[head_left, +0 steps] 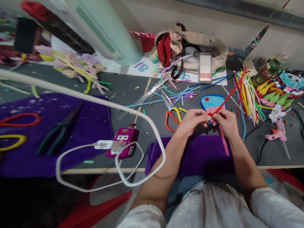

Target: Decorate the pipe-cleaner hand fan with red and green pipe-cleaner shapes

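My left hand (196, 120) and my right hand (226, 123) meet over the front of the table, fingers pinched on a red pipe cleaner (226, 98). Its near end is bent into a small red curl between my fingertips, while the long free end slants up to the right. Just behind my fingers is a flat blue and pink craft piece (213, 102) with a little red heart on it; my hands hide its lower part. A pink fuzzy strip (223, 142) hangs below my right hand over a folded purple cloth (201, 155).
Scissors (171, 117) lie left of my hands. A pipe cleaner bundle (250, 101) and pink glue gun (279, 133) are on the right. A white cable (152, 122) loops across the left foreground near a purple power strip (125, 139). Pliers (60, 129) rest on another purple cloth.
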### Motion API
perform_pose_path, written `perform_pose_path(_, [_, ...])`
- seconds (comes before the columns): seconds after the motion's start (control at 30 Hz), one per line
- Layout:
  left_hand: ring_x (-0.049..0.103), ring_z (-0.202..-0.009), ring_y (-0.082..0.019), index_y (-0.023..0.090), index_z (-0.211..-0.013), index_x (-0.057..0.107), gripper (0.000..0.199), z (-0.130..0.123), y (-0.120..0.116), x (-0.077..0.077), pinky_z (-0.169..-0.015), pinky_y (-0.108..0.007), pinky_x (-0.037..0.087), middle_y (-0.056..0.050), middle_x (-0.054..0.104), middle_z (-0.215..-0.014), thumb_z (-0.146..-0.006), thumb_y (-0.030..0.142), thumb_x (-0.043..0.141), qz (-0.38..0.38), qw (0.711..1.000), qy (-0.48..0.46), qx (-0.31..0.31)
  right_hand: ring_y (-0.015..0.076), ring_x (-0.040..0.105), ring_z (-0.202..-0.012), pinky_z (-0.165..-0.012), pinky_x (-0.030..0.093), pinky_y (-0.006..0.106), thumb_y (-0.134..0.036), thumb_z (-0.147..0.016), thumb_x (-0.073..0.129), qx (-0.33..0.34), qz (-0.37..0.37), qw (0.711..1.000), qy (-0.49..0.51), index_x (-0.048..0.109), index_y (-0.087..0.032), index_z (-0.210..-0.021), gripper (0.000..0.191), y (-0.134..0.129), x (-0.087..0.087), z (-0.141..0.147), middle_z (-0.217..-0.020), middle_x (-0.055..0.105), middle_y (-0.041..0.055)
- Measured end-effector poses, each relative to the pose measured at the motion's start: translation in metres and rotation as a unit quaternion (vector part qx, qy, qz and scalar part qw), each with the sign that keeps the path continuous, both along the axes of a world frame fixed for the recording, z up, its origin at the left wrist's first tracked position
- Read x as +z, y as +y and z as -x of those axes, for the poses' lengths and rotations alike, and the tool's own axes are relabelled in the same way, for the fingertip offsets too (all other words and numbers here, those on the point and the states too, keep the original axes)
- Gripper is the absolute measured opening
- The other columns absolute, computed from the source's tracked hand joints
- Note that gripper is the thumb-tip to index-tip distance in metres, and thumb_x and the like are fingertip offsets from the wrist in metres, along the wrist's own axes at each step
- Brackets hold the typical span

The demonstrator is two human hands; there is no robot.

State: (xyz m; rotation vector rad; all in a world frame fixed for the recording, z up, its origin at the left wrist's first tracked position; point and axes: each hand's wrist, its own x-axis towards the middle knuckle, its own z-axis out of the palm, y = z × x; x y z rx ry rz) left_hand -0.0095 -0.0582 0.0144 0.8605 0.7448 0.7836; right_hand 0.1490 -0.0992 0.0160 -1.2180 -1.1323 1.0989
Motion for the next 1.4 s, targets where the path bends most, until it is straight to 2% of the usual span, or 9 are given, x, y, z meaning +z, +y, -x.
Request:
perform_pose_path(0.1, [0.055, -0.043, -0.008, 0.013, -0.06, 0.066, 0.023, -0.001, 0.0, 0.001, -0.046, -0.021, 0.048, -0.001, 0.064, -0.057, -0.057, 0.028, 0.084, 0.004, 1.0, 0.003, -0.002, 0.0096, 0.058, -0.048, -0.049, 0.049, 0.023, -0.035, -0.079, 0.073, 0.0, -0.01, 1.0, -0.03, 0.069, -0.019, -0.071, 0.018, 0.0, -0.003, 0.002, -0.063, 0.064, -0.003])
perform_pose_path(0.2, [0.053, -0.041, -0.007, 0.013, -0.06, 0.064, 0.024, -0.001, 0.001, 0.001, -0.046, -0.021, 0.048, 0.002, 0.061, -0.054, -0.056, 0.028, 0.082, 0.017, 1.0, 0.008, 0.01, 0.0109, 0.06, -0.055, -0.052, 0.051, 0.024, -0.036, -0.08, 0.072, -0.072, -0.067, 0.991, -0.095, 0.068, -0.02, -0.078, 0.017, -0.001, -0.006, 0.005, -0.07, 0.066, -0.0018])
perform_pose_path(0.3, [0.051, -0.04, -0.006, 0.013, -0.061, 0.062, 0.024, -0.002, 0.002, 0.001, -0.046, -0.021, 0.048, 0.003, 0.058, -0.052, -0.056, 0.028, 0.08, 0.03, 0.999, 0.013, 0.027, 0.0149, 0.065, -0.073, -0.064, 0.055, 0.028, -0.031, -0.083, 0.071, -0.158, -0.198, 0.944, -0.212, 0.068, -0.021, -0.083, 0.01, -0.002, -0.006, 0.003, -0.08, 0.068, 0.0016])
perform_pose_path(0.4, [0.05, -0.04, -0.006, 0.014, -0.06, 0.06, 0.023, -0.002, 0.003, 0.001, -0.047, -0.021, 0.047, 0.003, 0.058, -0.052, -0.056, 0.028, 0.079, 0.031, 0.999, 0.014, 0.029, 0.0182, 0.065, -0.086, -0.072, 0.056, 0.033, -0.023, -0.086, 0.069, -0.149, -0.307, 0.879, -0.333, 0.073, -0.025, -0.095, 0.009, -0.003, -0.005, -0.004, -0.088, 0.067, 0.0048])
perform_pose_path(0.53, [0.05, -0.041, -0.006, 0.014, -0.059, 0.061, 0.021, -0.003, 0.002, 0.001, -0.047, -0.021, 0.047, 0.004, 0.057, -0.052, -0.056, 0.027, 0.078, 0.023, 0.999, 0.014, 0.023, 0.0187, 0.062, -0.091, -0.07, 0.055, 0.032, -0.015, -0.086, 0.068, -0.113, -0.369, 0.822, -0.42, 0.071, -0.03, -0.113, 0.032, -0.003, -0.002, -0.014, -0.097, 0.063, 0.0064])
perform_pose_path(0.67, [0.051, -0.042, -0.006, 0.014, -0.058, 0.062, 0.019, -0.004, 0.001, 0.002, -0.047, -0.021, 0.047, 0.002, 0.058, -0.053, -0.055, 0.027, 0.076, 0.011, 0.999, 0.028, 0.018, 0.0185, 0.058, -0.089, -0.068, 0.053, 0.031, -0.012, -0.084, 0.069, -0.101, -0.389, 0.79, -0.463, 0.071, -0.03, -0.112, 0.033, -0.002, -0.001, -0.019, -0.098, 0.06, 0.0066])
perform_pose_path(1.1, [0.049, -0.044, -0.007, 0.014, -0.057, 0.063, 0.009, -0.004, -0.001, 0.006, -0.047, -0.021, 0.045, 0.002, 0.056, -0.052, -0.056, 0.023, 0.065, -0.042, 0.996, 0.082, 0.019, 0.0211, 0.061, -0.093, -0.083, 0.045, 0.039, -0.019, -0.088, 0.066, -0.076, -0.387, 0.742, -0.542, 0.069, -0.026, -0.099, 0.013, 0.001, 0.003, -0.022, -0.1, 0.069, 0.0059])
perform_pose_path(1.3, [0.048, -0.045, -0.006, 0.014, -0.055, 0.062, 0.01, -0.002, -0.002, 0.008, -0.048, -0.02, 0.046, 0.003, 0.054, -0.051, -0.057, 0.023, 0.065, -0.031, 0.995, 0.089, 0.016, 0.0198, 0.063, -0.095, -0.097, 0.043, 0.043, -0.02, -0.091, 0.061, -0.041, -0.375, 0.756, -0.534, 0.067, -0.025, -0.099, 0.011, 0.003, 0.002, -0.024, -0.102, 0.071, 0.0055])
perform_pose_path(1.4, [0.048, -0.045, -0.007, 0.014, -0.056, 0.062, 0.01, -0.002, -0.002, 0.007, -0.048, -0.021, 0.046, 0.003, 0.054, -0.05, -0.057, 0.023, 0.067, -0.032, 0.995, 0.092, 0.018, 0.0198, 0.064, -0.096, -0.095, 0.044, 0.041, -0.019, -0.092, 0.059, -0.027, -0.372, 0.764, -0.527, 0.067, -0.023, -0.1, 0.012, 0.002, 0.001, -0.023, -0.1, 0.071, 0.0062])
